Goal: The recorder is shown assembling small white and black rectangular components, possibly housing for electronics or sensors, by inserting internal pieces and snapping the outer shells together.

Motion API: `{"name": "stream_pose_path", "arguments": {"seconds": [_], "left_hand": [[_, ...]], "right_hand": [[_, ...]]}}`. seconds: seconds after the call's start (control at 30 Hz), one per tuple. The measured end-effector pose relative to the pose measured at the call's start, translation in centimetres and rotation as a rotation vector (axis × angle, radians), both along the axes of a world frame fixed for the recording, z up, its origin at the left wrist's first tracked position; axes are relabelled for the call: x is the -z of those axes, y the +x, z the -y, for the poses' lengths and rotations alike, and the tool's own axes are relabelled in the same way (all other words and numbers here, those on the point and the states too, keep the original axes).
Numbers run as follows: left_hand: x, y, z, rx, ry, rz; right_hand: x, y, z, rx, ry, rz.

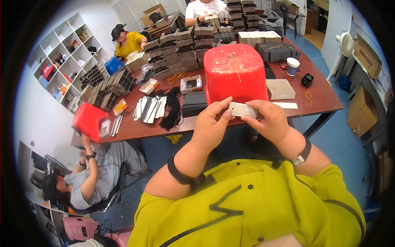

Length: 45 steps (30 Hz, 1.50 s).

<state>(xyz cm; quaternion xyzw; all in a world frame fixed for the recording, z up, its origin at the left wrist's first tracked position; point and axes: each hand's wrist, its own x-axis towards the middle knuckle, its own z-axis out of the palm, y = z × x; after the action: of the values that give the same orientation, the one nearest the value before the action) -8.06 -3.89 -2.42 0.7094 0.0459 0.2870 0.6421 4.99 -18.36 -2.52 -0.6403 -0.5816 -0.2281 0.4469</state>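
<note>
A pale grey-beige hang tag (239, 109) with a small hole near its left end is held level above the table's near edge. My left hand (212, 123) pinches the holed end between thumb and fingers. At the other end, my right hand (269, 120) grips it, thumb in front and fingers behind. Just beyond the tag stands a red plastic stool-like block (235, 74) with clear tape over its top. Dark grey cards (193, 103) lie left of it. A flat beige box (280, 89) and a white strip (286, 106) lie to the right.
White strips (149, 109) and black cords (172, 110) spread over the table's left half. Tall stacks of bundled tags (177, 51) rise behind. A paper cup (292, 66) stands right. Co-workers sit at the far side, and one (88, 183) at the left beside another red stool (88, 120).
</note>
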Motion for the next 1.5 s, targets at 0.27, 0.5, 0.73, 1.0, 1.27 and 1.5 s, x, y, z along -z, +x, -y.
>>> {"name": "stream_pose_path", "arguments": {"seconds": [0.27, 0.5, 0.73, 1.0, 1.27, 1.5], "left_hand": [[-2.2, 2.2, -0.7, -0.174, 0.508, 0.016], [-3.2, 6.2, -2.5, -0.144, 0.670, 0.077], [-3.0, 6.8, -2.2, -0.202, 0.653, 0.151], [-3.1, 6.7, -2.4, -0.221, 0.767, 0.135], [-3.3, 7.1, -2.3, -0.222, 0.762, 0.177], [-3.4, 6.9, -1.9, -0.186, 0.761, 0.175]], "right_hand": [[-0.5, 1.5, -0.1, -0.002, 0.042, -0.003], [-1.8, 8.0, -4.1, 0.115, -0.131, 0.147], [-0.6, 8.4, -5.0, 0.121, -0.077, 0.067], [-0.2, 8.3, -5.2, 0.112, -0.093, 0.045], [0.0, 8.6, -5.1, 0.133, -0.094, 0.059], [-0.1, 8.1, -5.3, 0.128, -0.096, 0.052]]}}
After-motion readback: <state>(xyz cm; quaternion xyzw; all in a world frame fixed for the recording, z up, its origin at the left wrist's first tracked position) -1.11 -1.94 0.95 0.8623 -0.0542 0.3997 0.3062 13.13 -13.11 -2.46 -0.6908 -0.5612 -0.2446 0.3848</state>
